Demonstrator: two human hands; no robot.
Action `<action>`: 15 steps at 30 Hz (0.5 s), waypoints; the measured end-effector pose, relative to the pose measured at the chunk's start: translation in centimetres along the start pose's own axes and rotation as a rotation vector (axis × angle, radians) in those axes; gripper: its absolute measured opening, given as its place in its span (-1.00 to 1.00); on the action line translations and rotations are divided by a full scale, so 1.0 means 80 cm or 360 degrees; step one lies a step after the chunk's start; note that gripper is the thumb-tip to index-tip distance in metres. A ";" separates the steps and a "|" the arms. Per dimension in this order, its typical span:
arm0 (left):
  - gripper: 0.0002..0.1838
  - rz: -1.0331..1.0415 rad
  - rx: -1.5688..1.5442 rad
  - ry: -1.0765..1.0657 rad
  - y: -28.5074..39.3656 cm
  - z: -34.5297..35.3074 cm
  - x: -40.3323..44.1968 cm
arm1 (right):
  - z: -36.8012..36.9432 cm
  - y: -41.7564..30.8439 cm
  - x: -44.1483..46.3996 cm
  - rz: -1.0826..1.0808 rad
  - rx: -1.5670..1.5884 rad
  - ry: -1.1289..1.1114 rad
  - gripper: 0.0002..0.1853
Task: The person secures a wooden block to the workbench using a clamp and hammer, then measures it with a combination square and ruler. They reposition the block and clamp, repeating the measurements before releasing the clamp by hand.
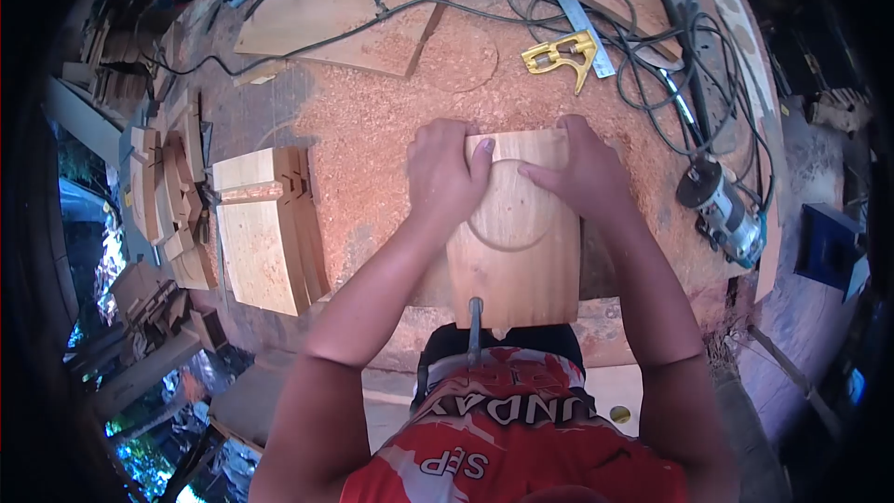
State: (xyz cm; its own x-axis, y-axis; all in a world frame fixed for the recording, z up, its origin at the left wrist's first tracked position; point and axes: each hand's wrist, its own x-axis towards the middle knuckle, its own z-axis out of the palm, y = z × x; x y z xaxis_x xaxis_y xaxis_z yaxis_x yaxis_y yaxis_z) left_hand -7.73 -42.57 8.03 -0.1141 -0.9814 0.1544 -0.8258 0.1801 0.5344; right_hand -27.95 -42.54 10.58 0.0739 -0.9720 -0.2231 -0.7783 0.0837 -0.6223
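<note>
A light wooden board (514, 284) with a round outline cut into its face lies at the near edge of the workbench. My left hand (449, 172) grips its far left side, with the thumb on top. At the far right side my right hand (593, 172) holds the same board, its thumb near the circle's upper edge. The other fingers of both hands curl over the edges and are partly hidden. A metal rod (475, 321), apparently part of a clamp, stands at the board's near left edge.
Wood shavings cover the workbench (363, 144). Stacked notched boards (256, 247) stand left. A combination square (568, 56) with a yellow head lies beyond the hands. At right are a corded power tool (731, 214) and tangled black cable (633, 84). Another flat board (345, 19) lies far left.
</note>
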 end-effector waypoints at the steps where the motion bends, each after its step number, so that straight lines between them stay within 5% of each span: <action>1: -0.75 -0.0050 -0.0005 -0.0016 -0.001 0.000 0.001 | 0.001 0.007 0.001 0.0018 0.0010 -0.0063 -0.15; 4: -0.76 -0.0140 0.0002 -0.0067 -0.009 0.002 0.003 | 0.004 0.023 0.005 -0.0145 0.0019 -0.0075 -0.13; 9: -0.74 -0.0262 -0.0042 -0.0063 -0.016 0.007 0.001 | -0.022 0.034 0.030 0.0019 0.0071 -0.0674 -0.09; 15: -0.72 -0.0341 -0.0086 -0.0112 -0.016 0.004 0.003 | -0.009 0.058 0.028 -0.0226 0.0162 -0.0501 0.01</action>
State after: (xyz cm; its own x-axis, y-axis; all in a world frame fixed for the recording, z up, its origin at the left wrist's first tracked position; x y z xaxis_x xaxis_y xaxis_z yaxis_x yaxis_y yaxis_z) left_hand -6.88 -43.03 7.15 0.0212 -0.9995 -0.0245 -0.8049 -0.0317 0.5926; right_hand -31.84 -44.50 7.73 0.3775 -0.8616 -0.3393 -0.6817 -0.0106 -0.7315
